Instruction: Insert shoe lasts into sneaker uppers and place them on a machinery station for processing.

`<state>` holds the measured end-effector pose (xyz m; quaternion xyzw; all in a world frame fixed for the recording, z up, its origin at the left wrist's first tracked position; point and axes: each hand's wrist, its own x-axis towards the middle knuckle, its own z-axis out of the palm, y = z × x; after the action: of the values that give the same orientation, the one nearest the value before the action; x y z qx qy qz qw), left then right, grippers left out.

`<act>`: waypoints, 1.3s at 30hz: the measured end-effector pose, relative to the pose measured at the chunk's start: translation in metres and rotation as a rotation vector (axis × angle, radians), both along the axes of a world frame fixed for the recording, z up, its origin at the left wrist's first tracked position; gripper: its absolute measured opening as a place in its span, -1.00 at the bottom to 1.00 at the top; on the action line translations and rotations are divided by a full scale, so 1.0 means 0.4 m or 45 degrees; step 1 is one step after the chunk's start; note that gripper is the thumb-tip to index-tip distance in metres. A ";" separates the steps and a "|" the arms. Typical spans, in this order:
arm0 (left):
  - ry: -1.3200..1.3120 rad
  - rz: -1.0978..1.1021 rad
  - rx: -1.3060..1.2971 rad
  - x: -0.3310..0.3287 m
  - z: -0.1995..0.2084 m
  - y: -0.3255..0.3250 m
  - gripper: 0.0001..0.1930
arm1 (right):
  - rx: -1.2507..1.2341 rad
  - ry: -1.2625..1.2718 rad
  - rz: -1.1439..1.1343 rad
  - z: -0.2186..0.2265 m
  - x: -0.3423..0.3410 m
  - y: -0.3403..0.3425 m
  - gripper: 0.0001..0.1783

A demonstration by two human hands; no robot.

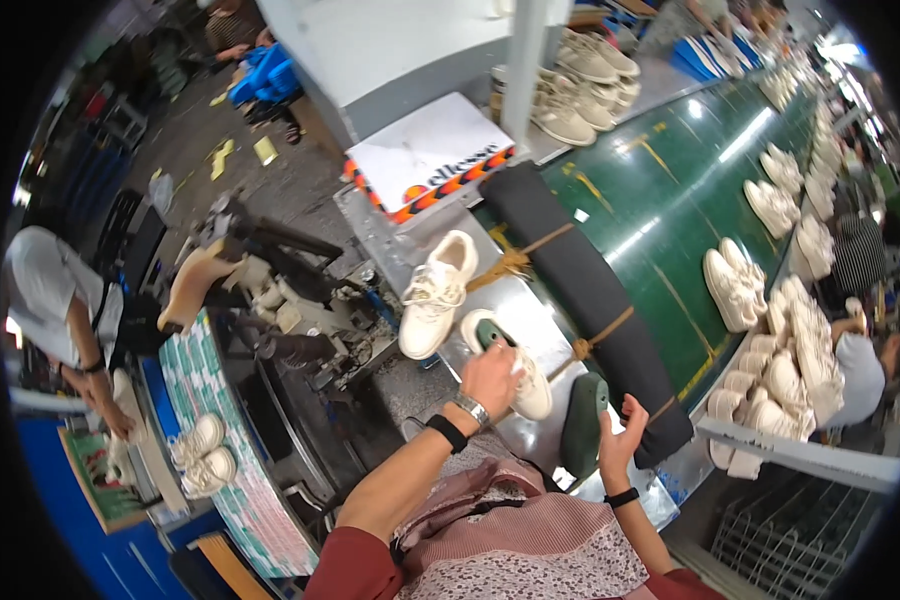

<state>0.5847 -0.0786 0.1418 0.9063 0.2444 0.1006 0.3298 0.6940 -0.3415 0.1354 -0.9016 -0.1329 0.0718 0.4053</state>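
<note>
While the left hand (492,378) grips a cream shoe (518,372), the right hand (620,440) clasps a green last (583,422).

A cream sneaker (523,385) with a green last inside was held at its opening, sole down, just beside the black padded roll (580,300). A dark green shoe last (583,425) was held upright on the near side of that roll. A second cream laced sneaker (435,295) lay left of the roll.
</note>
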 end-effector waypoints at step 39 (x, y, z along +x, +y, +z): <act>-1.509 0.758 -2.154 -0.640 -0.036 0.239 -0.43 | -0.226 -0.555 1.488 0.413 -0.684 0.918 0.17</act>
<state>0.3287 0.0172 0.1274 0.0949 0.2468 0.3985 0.8782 0.4203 0.0258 0.3006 -0.7043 -0.6767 0.1068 0.1862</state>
